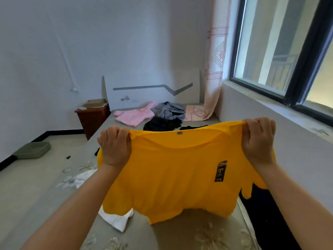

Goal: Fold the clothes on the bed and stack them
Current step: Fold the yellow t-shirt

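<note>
A yellow T-shirt (173,177) with a dark label on its chest hangs spread out above the bed (198,235). My left hand (115,147) grips its left shoulder and my right hand (257,139) grips its right shoulder, both with curled fingers. The hem hangs just above the bedspread. Beneath the shirt at the left lies a white garment (117,221), partly hidden. Farther up the bed lie a pink garment (135,115), a grey garment (169,110) and a black garment (162,124).
A dark cloth (266,217) lies along the bed's right edge under the windowsill (281,107). A brown nightstand (91,118) carrying a cardboard box stands left of the headboard. A green basin (32,149) sits on the floor at the left. A pink curtain (214,69) hangs by the window.
</note>
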Action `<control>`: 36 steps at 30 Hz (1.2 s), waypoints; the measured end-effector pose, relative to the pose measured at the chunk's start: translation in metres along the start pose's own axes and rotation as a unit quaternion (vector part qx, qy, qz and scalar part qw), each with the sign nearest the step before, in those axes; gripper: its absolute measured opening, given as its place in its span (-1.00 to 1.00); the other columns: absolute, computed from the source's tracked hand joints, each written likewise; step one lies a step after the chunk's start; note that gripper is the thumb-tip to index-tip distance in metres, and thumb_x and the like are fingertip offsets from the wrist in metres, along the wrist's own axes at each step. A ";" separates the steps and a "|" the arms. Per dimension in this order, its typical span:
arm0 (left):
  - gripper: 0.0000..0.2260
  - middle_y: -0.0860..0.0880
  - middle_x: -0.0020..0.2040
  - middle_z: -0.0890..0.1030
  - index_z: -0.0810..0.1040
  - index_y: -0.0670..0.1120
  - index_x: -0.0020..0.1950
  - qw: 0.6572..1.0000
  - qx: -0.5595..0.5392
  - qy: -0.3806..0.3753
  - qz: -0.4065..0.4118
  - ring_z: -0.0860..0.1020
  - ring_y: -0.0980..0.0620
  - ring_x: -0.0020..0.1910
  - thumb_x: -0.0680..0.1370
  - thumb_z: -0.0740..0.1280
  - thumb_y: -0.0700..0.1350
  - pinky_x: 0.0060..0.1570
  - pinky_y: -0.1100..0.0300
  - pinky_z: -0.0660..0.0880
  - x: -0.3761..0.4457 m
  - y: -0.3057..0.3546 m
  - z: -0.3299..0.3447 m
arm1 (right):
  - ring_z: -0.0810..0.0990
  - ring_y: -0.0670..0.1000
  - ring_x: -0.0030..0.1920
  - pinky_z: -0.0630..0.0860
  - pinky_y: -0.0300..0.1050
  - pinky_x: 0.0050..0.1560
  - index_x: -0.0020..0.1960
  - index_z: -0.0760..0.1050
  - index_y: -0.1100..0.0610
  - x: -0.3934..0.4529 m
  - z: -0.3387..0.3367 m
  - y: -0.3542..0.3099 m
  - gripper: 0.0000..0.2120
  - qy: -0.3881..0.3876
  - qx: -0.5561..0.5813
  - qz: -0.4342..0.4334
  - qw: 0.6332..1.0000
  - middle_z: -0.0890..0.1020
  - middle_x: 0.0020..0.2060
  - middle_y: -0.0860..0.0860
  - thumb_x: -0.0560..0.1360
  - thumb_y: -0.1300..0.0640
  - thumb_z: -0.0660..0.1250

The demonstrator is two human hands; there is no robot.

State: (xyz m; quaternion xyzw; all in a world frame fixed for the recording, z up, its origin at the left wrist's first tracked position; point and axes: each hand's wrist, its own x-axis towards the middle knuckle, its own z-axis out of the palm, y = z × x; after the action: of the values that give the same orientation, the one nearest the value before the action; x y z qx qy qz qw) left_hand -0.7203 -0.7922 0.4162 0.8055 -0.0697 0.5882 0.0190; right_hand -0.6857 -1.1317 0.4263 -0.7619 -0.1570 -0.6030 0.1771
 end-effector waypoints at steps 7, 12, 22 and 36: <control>-0.94 -0.08 -0.16 0.22 0.28 -0.11 -0.13 0.992 0.036 0.117 0.040 0.21 -0.08 -0.24 0.42 0.12 -0.21 -0.36 -0.03 0.43 0.058 -0.002 -0.054 | 0.29 0.11 -0.23 0.16 -0.08 -0.22 -0.23 0.50 0.40 0.049 -0.045 -0.027 -0.73 0.077 0.010 0.003 0.997 0.51 -0.36 0.28 0.47 0.25 0.12; -0.91 -0.26 -0.26 0.49 0.31 -0.15 -0.13 0.995 0.046 0.076 0.055 0.42 -0.17 -0.25 0.39 0.13 -0.22 -0.40 -0.04 0.43 0.088 -0.003 -0.056 | 0.48 0.28 -0.33 0.20 -0.08 -0.20 -0.25 0.49 0.37 0.068 -0.036 -0.024 -0.75 0.060 -0.016 0.019 0.998 0.51 -0.36 0.27 0.47 0.25 0.14; -0.91 -0.29 -0.30 0.50 0.30 -0.16 -0.12 0.982 0.018 -0.187 0.012 0.47 -0.19 -0.26 0.43 0.07 -0.17 -0.37 -0.01 0.39 -0.008 0.014 0.068 | 0.50 0.23 -0.42 0.45 0.02 -0.37 -0.32 0.48 0.36 -0.058 0.064 0.045 -0.75 -0.116 -0.041 0.056 0.991 0.50 -0.43 0.26 0.44 0.27 0.14; -0.75 -0.21 -0.40 0.45 0.51 -0.24 -0.31 0.894 0.070 -0.441 -0.038 0.46 -0.16 -0.44 0.40 0.09 -0.17 -0.45 0.11 0.37 -0.171 0.009 0.312 | 0.48 0.19 -0.44 0.40 -0.05 -0.45 -0.32 0.50 0.34 -0.232 0.275 0.150 -0.81 -0.340 -0.053 0.113 0.932 0.49 -0.45 0.21 0.41 0.30 0.20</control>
State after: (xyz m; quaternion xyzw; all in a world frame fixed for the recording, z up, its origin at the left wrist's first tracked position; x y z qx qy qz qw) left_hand -0.4775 -0.8206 0.1570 0.9834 0.0010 0.1752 -0.0474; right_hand -0.4327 -1.1443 0.1301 -0.9421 -0.0883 -0.2918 0.1395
